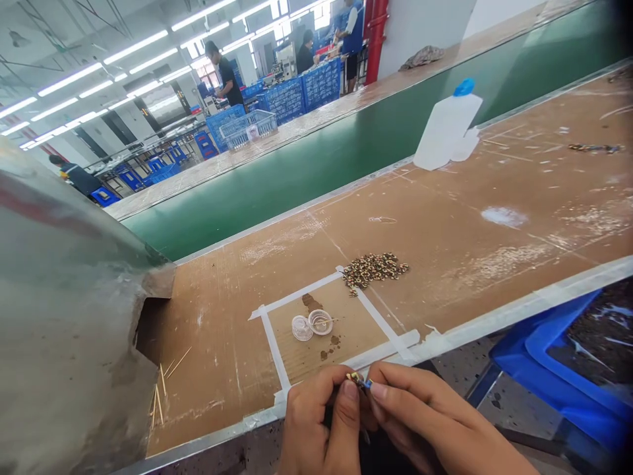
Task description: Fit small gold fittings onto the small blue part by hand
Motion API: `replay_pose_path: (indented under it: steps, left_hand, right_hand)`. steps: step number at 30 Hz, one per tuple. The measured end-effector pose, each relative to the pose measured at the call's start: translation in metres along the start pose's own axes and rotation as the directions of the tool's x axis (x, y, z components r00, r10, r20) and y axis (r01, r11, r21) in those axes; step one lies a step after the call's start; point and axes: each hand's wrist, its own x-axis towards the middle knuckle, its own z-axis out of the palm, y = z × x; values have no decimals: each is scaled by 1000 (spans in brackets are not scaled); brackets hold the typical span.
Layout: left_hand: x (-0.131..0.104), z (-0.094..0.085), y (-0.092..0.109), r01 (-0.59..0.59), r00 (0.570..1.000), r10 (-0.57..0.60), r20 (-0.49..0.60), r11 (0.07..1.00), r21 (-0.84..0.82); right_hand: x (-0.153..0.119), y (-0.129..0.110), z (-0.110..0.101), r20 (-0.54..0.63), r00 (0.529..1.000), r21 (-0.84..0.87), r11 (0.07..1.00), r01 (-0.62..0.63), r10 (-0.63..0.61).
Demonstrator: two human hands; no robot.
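At the near edge of a scuffed brown work surface (445, 244), a person's left hand (316, 422) and right hand (430, 422) meet over a tiny gold-coloured metal part with a blue tip (360, 380), the fingers (350, 396) of both hands closed in a pinch on it, thumb tips almost touching. The part sits just off the surface's metal-trimmed front rim, directly below a square marked out in white tape (277, 356). Inside that square lie two small clear round plastic dishes (311, 324), side by side and touching, with a few dark specks near them. A loose heap of small gold-and-dark metal pieces (373, 267) spreads at the square's far right corner. Thin wooden sticks (163, 382) lie scattered to the left, beside a grey torn panel (64, 316). Farther back stands a white plastic bottle with a blue cap (448, 125), next to a green conveyor belt (321, 158). A blue plastic crate (558, 376) sits below the surface at right. Other workers stand among blue crates in the distance.
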Motion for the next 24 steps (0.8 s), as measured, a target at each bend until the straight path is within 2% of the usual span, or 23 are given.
replay_pose_path:
  steps: [5, 8, 11, 13, 15, 18, 21, 24]
  left_hand:
    - [-1, 9, -12, 78, 987, -80, -136, 997, -21]
    - [2, 12, -17, 64, 995, -78, -66, 980, -190]
    - [5, 13, -20, 69, 997, -72, 8, 917, -393]
    - [7, 13, -21, 61, 997, -73, -8, 885, -461]
    - [10, 13, -22, -17, 997, -18, -68, 872, -489]
    - [15, 10, -22, -174, 985, 151, -88, 826, -536]
    - [21, 7, -24, -209, 971, 239, -31, 772, -600]
    - [22, 8, -27, -236, 962, 269, -48, 731, -640]
  right_hand:
    - [2, -7, 3, -91, 985, -122, 983, 136, -147]
    - [2, -6, 7, -110, 972, -175, 967, 185, -206]
    - [1, -1, 10, -90, 969, -208, 956, 208, -231]
    - [-1, 1, 11, -54, 971, -233, 948, 215, -234]
    - [-2, 2, 10, -31, 963, -311, 918, 247, -269]
    - [-4, 3, 8, 12, 900, -538, 756, 373, -435]
    - [-4, 1, 8, 92, 793, -681, 543, 491, -602]
    - [-5, -2, 9, 113, 721, -696, 463, 549, -684]
